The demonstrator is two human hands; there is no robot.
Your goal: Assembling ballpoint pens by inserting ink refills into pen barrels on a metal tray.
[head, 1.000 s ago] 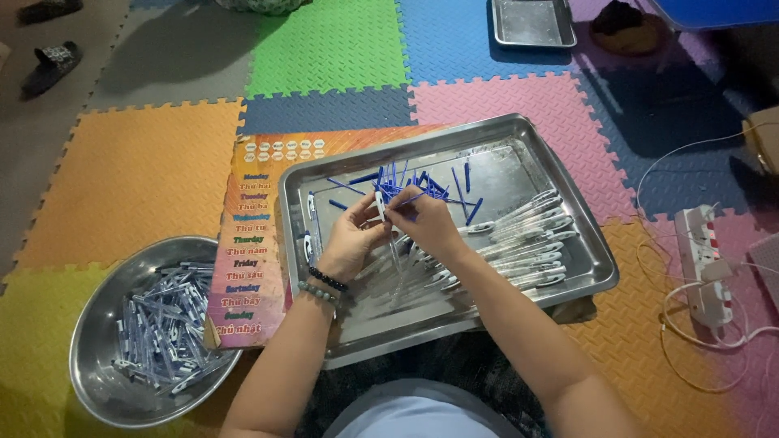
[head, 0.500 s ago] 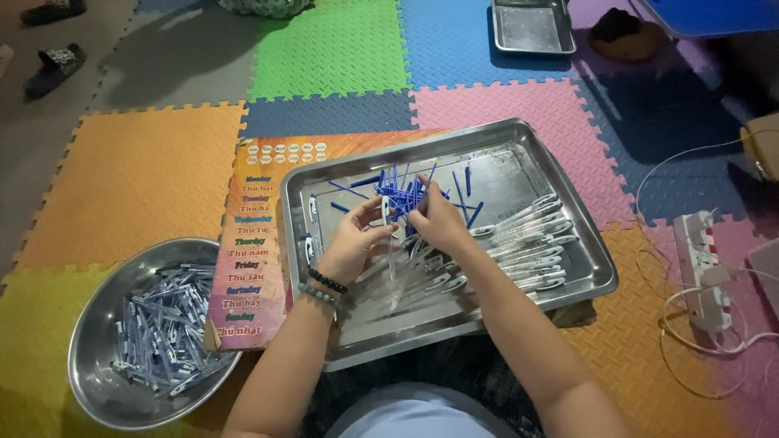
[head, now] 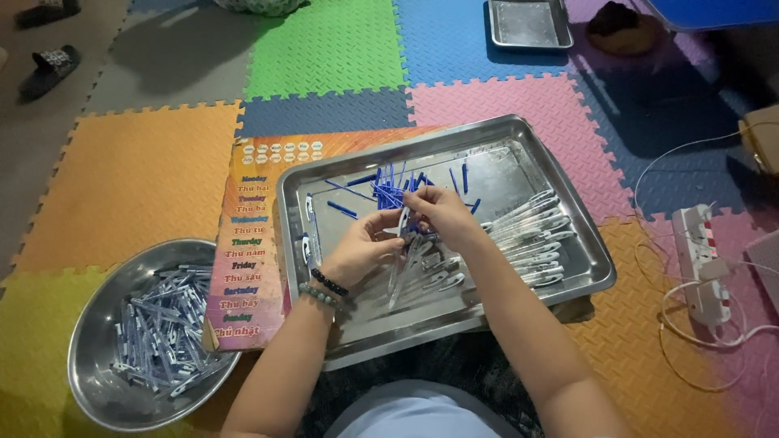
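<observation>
While a clear pen barrel [head: 403, 221] is pinched by both the left hand [head: 363, 247] and the right hand [head: 439, 212], the blue refills [head: 388, 188], lifted half a second ago, are back in the tray [head: 584, 243].

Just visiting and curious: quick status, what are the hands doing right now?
Left hand and right hand together pinch one clear pen barrel over steel tray. Blue refills just beyond. Nothing blocking.
</observation>
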